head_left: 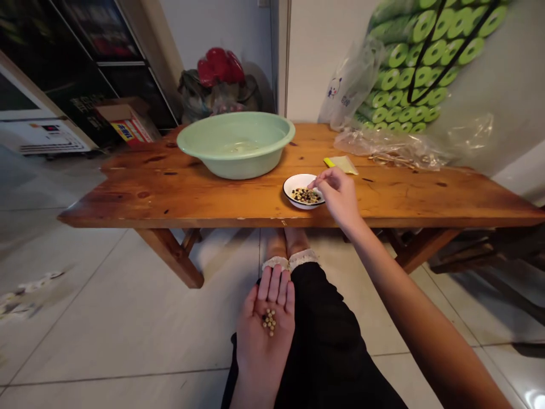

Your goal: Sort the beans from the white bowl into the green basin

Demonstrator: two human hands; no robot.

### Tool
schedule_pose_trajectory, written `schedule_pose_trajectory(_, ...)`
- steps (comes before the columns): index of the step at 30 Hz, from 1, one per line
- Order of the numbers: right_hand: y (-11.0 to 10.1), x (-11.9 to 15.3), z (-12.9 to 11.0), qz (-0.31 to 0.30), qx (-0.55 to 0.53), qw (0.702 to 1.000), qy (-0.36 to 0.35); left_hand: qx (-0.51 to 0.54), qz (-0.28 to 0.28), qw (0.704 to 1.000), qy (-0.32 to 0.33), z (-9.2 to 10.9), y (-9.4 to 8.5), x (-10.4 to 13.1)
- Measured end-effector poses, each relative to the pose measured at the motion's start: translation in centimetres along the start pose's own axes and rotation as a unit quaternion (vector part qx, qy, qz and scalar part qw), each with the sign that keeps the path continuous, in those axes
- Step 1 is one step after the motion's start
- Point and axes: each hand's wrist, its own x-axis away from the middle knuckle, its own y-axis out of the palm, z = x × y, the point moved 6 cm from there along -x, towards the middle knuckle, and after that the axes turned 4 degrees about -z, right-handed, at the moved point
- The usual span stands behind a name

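Note:
My left hand (267, 324) is palm up above my lap, its fingers extended, cradling a small heap of round pale beans (269, 322) with a dark one among them. On the table's near edge stands a small white bowl (290, 184) with a dark rim. Mixed beans (305, 196), pale, black and reddish, cover its bottom. My right hand (338, 193) reaches over the bowl's right side, thumb and fingertips pinched together at the rim. Whatever lies between those fingertips is too small to make out.
A large pale green basin (236, 165) stands left of the bowl on the wooden table (221, 196). Behind my right hand lies a small flat packet (344, 165). Clear plastic wrap (395, 145) and a pack of green rolls (419, 74) occupy the back right.

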Motion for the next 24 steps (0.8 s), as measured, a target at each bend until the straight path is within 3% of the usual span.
schedule_pose_trajectory(3, -0.1, 0.2, 0.4, 0.001, 0.024, 1.000, -0.013, 0.006, -0.004, 1.000, 0.000, 0.2, 0.2, -0.3)
schedule_pose_trajectory(7, -0.6, 2.5, -2.3, 0.006, 0.012, 1.000, -0.024, 0.005, -0.007, 1.000, 0.000, 0.5, 1.5, -0.2)
schedule_pose_trajectory(10, -0.7, 7.1, -5.2, -0.021, 0.063, 0.998, -0.018, -0.003, -0.068, 0.998, 0.004, 0.6, 3.4, 0.2)
schedule_pose_trajectory(13, 0.5, 13.0, -7.2, -0.126, 0.121, 0.984, -0.011, -0.023, -0.141, 0.990, 0.012, 0.0, 5.0, 0.6)
schedule_pose_trajectory(15, 1.3, 16.6, -8.0, -0.160, 0.127, 0.979, -0.023, -0.043, -0.164, 0.985, 0.008, -0.7, 5.2, 0.9)
schedule_pose_trajectory(17, 1.7, 19.0, -8.6, -0.153, 0.156, 0.974, -0.052, -0.057, -0.184, 0.981, -0.005, -1.6, 5.1, 1.1)
schedule_pose_trajectory(20, 2.0, 20.7, -9.4, -0.132, 0.220, 0.962, -0.096, -0.058, -0.218, 0.974, -0.022, -2.7, 4.9, 1.5)
schedule_pose_trajectory(24, 2.2, 21.0, -10.0, -0.141, 0.272, 0.944, -0.117, -0.053, -0.231, 0.971, -0.036, -3.4, 4.6, 2.0)
